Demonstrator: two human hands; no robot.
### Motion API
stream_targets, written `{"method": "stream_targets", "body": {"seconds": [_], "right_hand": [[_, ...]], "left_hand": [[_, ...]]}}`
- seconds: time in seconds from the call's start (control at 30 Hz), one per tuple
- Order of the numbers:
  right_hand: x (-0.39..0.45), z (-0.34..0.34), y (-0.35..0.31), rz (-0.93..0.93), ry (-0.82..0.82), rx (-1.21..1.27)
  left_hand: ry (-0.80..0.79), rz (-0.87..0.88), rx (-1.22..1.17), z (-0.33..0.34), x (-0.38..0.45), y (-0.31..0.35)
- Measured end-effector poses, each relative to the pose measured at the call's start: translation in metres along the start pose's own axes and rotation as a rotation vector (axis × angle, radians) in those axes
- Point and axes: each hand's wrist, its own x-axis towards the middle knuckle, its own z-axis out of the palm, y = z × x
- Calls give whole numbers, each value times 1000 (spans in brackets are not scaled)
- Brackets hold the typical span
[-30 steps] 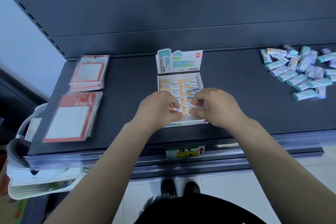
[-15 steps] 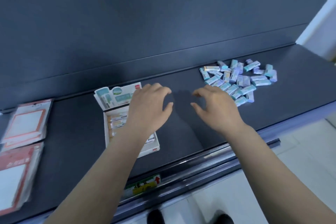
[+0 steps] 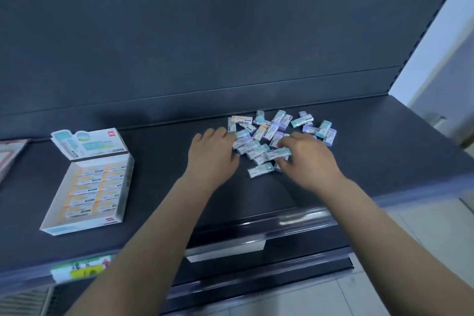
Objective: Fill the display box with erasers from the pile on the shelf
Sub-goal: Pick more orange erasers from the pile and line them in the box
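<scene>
The white display box (image 3: 82,227) lies open on the left of the dark shelf (image 3: 159,195), its lid flap (image 3: 89,145) standing up behind it. Rows of orange-banded erasers fill its floor. The loose pile of erasers (image 3: 266,131), in teal, purple and orange sleeves, sits to the right of the shelf's middle. My left hand (image 3: 213,156) rests at the pile's left edge, fingertips touching the nearest erasers. My right hand (image 3: 307,159) lies over the pile's near right part, its curled fingers and thumb pinching a teal eraser (image 3: 278,152).
A packet with an orange border (image 3: 10,154) shows at the far left edge. A green and yellow price label (image 3: 82,267) hangs on the shelf's front rail. The dark back panel rises behind the pile. Pale floor lies below right.
Both hands left the display box and moved right to the eraser pile. My view swung right, so the box now sits at the left.
</scene>
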Motion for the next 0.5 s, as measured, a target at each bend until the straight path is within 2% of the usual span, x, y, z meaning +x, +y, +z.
{"method": "stream_targets", "body": {"seconds": [0.23, 0.5], "right_hand": [[33, 1, 27, -6, -60, 157], [88, 25, 26, 38, -105, 179]], "left_hand": [[11, -66, -29, 1, 35, 14], [-2, -101, -115, 27, 87, -6]]}}
